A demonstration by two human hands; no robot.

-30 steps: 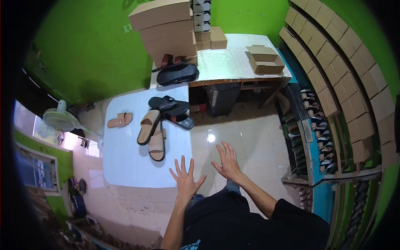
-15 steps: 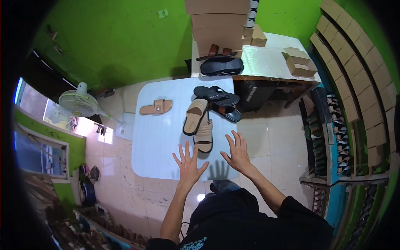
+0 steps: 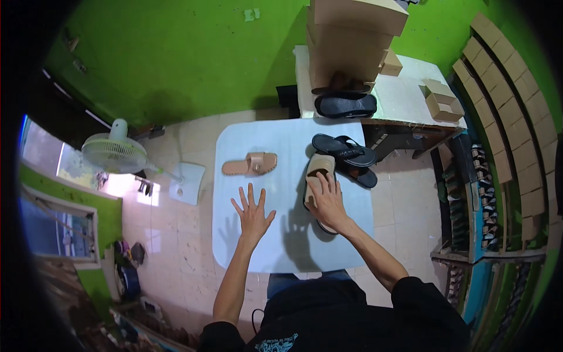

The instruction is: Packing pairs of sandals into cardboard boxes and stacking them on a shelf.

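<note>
My left hand (image 3: pixel 254 219) is open, its fingers spread above the white table (image 3: pixel 287 135). The nearest thing to it is a single tan slide sandal (image 3: pixel 236 168) lying flat, strap to the right. My right hand (image 3: pixel 329 204), fingers apart, is over a pair of beige slide sandals (image 3: pixel 322 162) with dark soles. Its fingertips are at the upper sandal's foot opening; whether they touch it I cannot tell. The lower sandal is mostly hidden beneath the hand. Beyond them lies a black thong sandal (image 3: pixel 334 145), overlapping another dark sandal (image 3: pixel 366 178).
A side table (image 3: pixel 404 88) against the green wall bears stacked cardboard boxes (image 3: pixel 346 53), a small open box (image 3: pixel 443 108) and dark sandals (image 3: pixel 346 106). A standing fan (image 3: pixel 114 152) is on the left. Shelves of boxes (image 3: pixel 510 126) and footwear line the right.
My right hand has moved forward over the beige sandals. My left hand has shifted slightly and stays spread. The view has turned, so the tables appear farther right.
</note>
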